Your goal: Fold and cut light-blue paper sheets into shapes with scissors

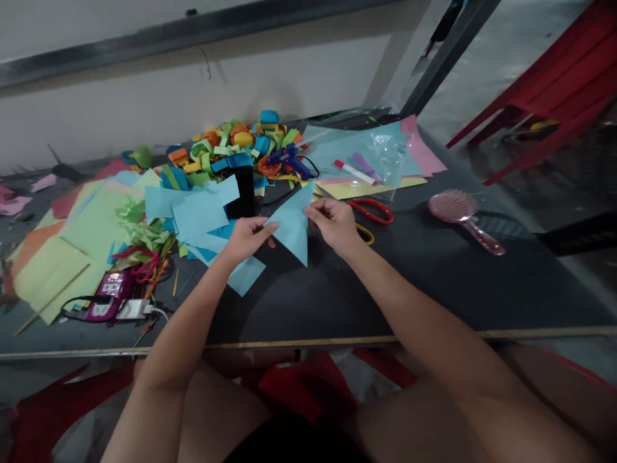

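A light blue paper triangle (294,225) is held up over the dark table between my two hands. My left hand (251,236) pinches its left corner between thumb and fingers. On the other side, my right hand (333,222) grips the right edge near the top, thumb and fingertips pressed together. One point of the triangle hangs down toward the tabletop. Just left of my left hand lie overlapping light blue paper pieces (197,215), with a black object (242,190) partly behind them. Scissors with red and yellow handles (373,211) rest beside my right hand.
Folded colored paper pieces (231,148) are heaped at the back near a blue glue gun (292,159). Colored sheets (91,225) and a purple device (112,292) lie left. A red-capped marker (355,172) lies at the back; a pink hairbrush (454,207) is right.
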A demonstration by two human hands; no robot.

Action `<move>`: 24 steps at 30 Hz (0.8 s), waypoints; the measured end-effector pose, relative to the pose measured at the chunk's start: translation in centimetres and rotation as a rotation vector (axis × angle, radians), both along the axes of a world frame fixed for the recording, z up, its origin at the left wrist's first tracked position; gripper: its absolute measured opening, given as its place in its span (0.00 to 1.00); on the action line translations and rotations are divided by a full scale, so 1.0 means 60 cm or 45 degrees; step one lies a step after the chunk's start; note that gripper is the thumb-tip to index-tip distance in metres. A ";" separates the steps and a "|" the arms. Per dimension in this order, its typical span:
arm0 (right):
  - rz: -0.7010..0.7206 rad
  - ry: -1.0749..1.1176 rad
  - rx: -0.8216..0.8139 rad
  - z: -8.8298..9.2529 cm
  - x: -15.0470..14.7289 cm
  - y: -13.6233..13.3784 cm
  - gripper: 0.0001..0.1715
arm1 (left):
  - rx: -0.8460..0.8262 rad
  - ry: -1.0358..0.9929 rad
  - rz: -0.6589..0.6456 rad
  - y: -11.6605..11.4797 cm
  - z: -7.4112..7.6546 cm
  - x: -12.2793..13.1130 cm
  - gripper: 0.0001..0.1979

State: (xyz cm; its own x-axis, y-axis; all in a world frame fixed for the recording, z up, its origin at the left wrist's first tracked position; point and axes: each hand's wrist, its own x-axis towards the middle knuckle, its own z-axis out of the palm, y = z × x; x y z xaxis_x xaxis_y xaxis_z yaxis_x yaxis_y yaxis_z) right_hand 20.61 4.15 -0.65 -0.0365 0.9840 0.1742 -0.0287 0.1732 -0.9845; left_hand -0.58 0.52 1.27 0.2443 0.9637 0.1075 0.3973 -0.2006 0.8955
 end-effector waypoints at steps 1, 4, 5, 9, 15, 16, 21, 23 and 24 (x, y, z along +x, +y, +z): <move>-0.016 0.011 0.000 0.001 0.002 0.003 0.23 | 0.005 -0.032 0.006 0.002 -0.002 0.000 0.20; -0.045 0.050 0.012 0.006 0.007 0.008 0.25 | 0.036 -0.155 0.126 0.006 -0.006 0.002 0.18; -0.034 0.064 0.012 0.007 0.007 0.008 0.26 | 0.041 -0.200 0.167 0.007 -0.006 0.002 0.18; 0.032 0.099 -0.016 0.009 0.002 0.004 0.27 | 0.070 -0.286 0.261 0.007 -0.001 0.003 0.18; 0.000 0.065 -0.041 0.002 -0.002 0.003 0.27 | 0.073 -0.355 0.299 0.008 -0.004 0.004 0.18; 0.007 0.057 -0.053 0.002 -0.002 0.003 0.27 | 0.080 -0.354 0.301 0.008 -0.006 0.004 0.17; 0.065 -0.034 -0.043 0.000 -0.001 0.001 0.26 | 0.089 -0.370 0.308 0.009 -0.004 0.001 0.17; 0.091 -0.132 0.012 0.002 -0.001 -0.003 0.25 | 0.068 -0.351 0.258 0.007 0.001 -0.001 0.19; 0.117 -0.196 0.038 0.004 -0.001 -0.006 0.24 | 0.050 -0.322 0.214 0.005 0.003 -0.001 0.20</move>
